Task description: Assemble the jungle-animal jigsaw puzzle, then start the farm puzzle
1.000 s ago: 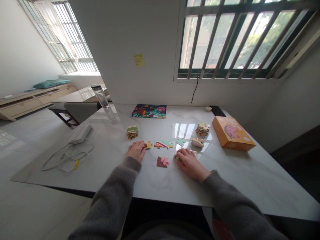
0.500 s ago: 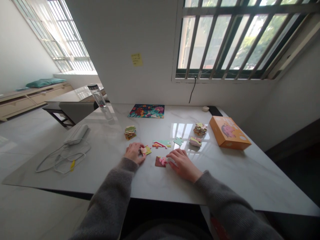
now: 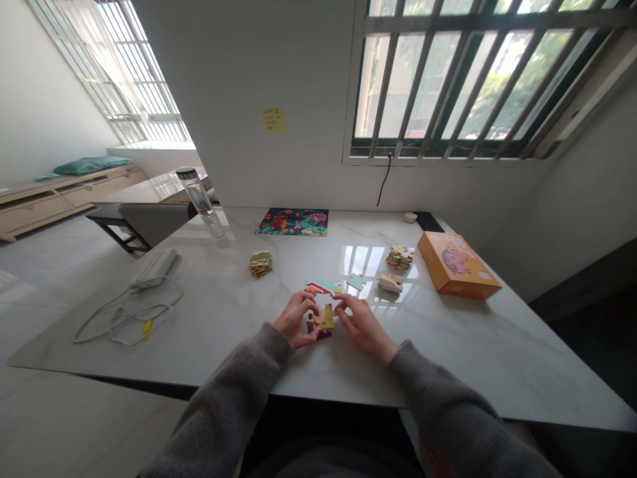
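Between my hands is a yellow-green puzzle piece (image 3: 326,317), pinched at its left side by my left hand (image 3: 298,318). Below it, a brown-and-pink puzzle piece (image 3: 324,334) lies on the table, partly covered by the yellow-green one. My right hand (image 3: 362,325) has its fingers apart, close to the right edge of the held piece; no gripped thing shows in it. Just beyond my fingers lie joined pieces with a red-and-white pattern on light green (image 3: 323,286). To their right is a single light-green piece (image 3: 355,282).
Stacks of puzzle pieces stand at the left (image 3: 261,263) and right (image 3: 399,257), with a smaller pile (image 3: 390,283) nearer. An orange box (image 3: 455,265) sits at the right. A colourful picture sheet (image 3: 293,222), a bottle (image 3: 196,192) and a white device with cables (image 3: 156,267) are also there.
My left hand has moved right with the yellow-green piece, bringing it over the brown-and-pink piece. My right hand has come off that lower piece and its fingers have lifted slightly.
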{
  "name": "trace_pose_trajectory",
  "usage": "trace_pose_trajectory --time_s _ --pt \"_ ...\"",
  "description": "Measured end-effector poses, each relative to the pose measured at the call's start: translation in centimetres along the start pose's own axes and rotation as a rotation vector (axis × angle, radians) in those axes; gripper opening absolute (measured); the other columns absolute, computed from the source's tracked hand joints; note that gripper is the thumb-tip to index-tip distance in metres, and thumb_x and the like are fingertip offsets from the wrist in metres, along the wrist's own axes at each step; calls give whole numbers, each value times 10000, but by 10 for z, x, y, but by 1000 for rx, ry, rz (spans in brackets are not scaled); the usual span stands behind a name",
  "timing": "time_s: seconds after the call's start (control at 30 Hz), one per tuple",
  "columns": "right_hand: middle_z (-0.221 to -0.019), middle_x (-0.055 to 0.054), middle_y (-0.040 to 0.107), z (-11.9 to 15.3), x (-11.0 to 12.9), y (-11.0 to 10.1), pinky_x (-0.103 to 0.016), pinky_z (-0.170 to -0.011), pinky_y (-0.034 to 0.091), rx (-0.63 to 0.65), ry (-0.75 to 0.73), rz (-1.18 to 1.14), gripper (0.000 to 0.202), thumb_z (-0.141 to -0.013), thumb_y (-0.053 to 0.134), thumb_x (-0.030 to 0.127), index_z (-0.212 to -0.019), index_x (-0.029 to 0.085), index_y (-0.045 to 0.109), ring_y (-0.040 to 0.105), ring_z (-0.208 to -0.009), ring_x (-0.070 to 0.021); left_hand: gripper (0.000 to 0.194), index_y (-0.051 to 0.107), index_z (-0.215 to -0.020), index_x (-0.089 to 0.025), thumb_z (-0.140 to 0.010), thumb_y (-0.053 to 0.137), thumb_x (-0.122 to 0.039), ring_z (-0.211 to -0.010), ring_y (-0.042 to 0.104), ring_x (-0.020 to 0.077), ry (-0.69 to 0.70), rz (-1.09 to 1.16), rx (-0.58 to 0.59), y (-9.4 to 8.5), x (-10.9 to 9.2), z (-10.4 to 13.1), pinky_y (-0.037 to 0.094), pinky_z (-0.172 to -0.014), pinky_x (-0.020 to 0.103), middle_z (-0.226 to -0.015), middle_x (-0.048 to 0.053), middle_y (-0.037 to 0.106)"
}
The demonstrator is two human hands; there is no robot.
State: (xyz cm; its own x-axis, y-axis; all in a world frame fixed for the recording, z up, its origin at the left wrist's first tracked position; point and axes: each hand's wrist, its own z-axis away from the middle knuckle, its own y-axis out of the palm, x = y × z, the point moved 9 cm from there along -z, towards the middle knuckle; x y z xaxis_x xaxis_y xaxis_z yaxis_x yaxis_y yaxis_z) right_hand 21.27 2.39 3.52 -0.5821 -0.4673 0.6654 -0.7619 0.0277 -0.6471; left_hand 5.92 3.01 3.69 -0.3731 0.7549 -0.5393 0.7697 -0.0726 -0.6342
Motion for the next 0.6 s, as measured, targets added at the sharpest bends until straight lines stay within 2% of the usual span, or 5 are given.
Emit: trace_pose_trajectory --time_s 0.17,0.33,0.43,0.53,0.6 --pt "-931 -41 689 1 1 11 -381 -869 489 83 -23 -121 340 -938 522 202 -1262 245 615 638 -879 -200 254 581 -928 -203 -716 709 -147 -958 592 225 20 95 1 9 -8 0 602 -760 370 -1057 82 527" --pt "-931 -32 693 0 -2 8 -345 -817 505 90 6 -206 342 -892 557 175 -1219 226 646 628 -828 -182 220 595 -943 -203 -759 684 -121 -1069 600 245 66 46 -2 7 -11 0 580 -901 422 -1154 105 553" --pt "-943 -29 680 -1 -3 7 -316 -759 506 107 52 -286 467 -868 562 153 -1330 220 568 614 -805 -171 227 607 -1030 -200 -819 655 -133 -1121 600 250 87 -19 -64 0 -9 -1 555 -954 430 -1181 117 584" --pt "-1035 -39 676 0 -1 11 -324 -805 508 134 61 -419 601 -863 582 152 -1442 244 451 626 -879 -175 147 610 -1039 -199 -898 602 -159 -996 644 224 112 -79 -142 -7 -8 -2 564 -887 398 -1010 83 654" --pt "-1049 -44 674 0 -2 15 -325 -804 510 149 72 -509 561 -879 594 183 -1419 245 458 636 -902 -179 102 620 -1009 -199 -924 574 -167 -897 651 207 124 -103 -170 -10 -9 -2 565 -830 372 -902 58 666"
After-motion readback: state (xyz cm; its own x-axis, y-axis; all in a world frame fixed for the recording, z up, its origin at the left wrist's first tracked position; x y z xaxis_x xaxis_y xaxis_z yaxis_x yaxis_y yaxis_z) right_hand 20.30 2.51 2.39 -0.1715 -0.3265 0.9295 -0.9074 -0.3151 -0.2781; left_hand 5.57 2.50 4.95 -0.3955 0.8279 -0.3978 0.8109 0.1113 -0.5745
